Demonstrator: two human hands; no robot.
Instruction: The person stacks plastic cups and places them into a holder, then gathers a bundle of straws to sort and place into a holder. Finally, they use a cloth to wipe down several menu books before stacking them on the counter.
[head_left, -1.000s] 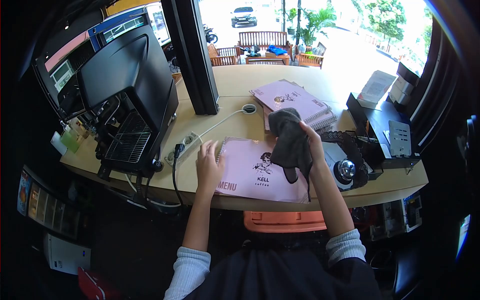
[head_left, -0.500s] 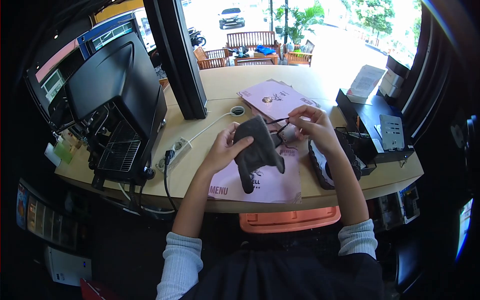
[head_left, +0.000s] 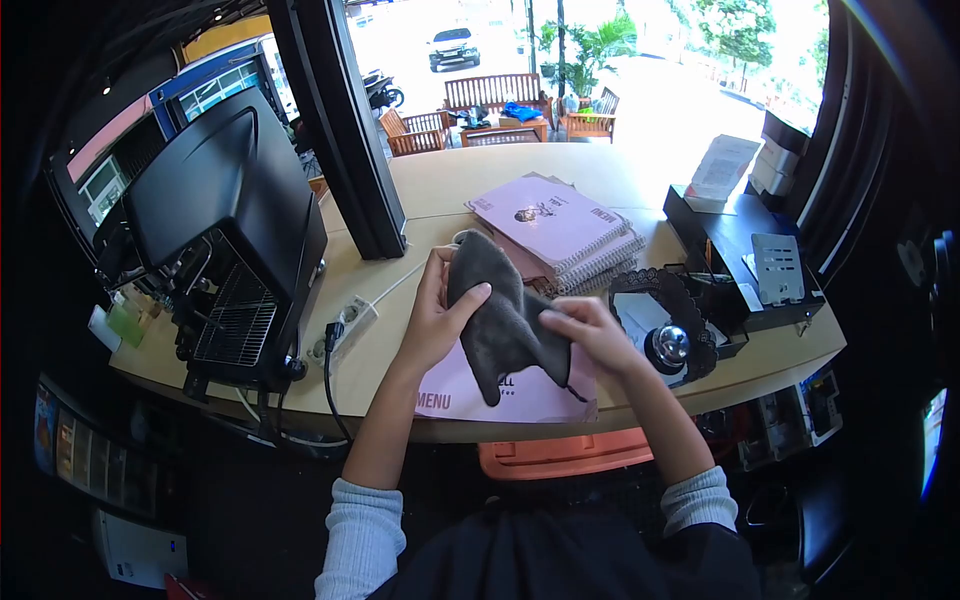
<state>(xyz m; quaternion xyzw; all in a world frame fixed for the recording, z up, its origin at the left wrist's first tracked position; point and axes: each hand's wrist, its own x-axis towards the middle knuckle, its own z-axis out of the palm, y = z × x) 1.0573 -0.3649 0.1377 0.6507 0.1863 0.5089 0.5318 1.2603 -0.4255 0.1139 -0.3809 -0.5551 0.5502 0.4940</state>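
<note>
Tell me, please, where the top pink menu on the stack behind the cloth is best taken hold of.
Probably the top pink menu is best gripped by its bare far edge, from above and the window side: it lies flat, its spiral binding runs along the right, and the grey cloth overlaps its near corner.

Views: a single view is given, taken from a camera worn on the person's head.
Direction: forward and steeply down, over the person's own sleeves onto the tabletop point(head_left: 470, 175).
Nearness: the left hand point(head_left: 437, 318) and right hand point(head_left: 590, 335) are seen close, near frame centre.
Lens: a wide fisheye is used; edges are bent and corners blacked out.
Far field: the street outside is caught along the top.
</note>
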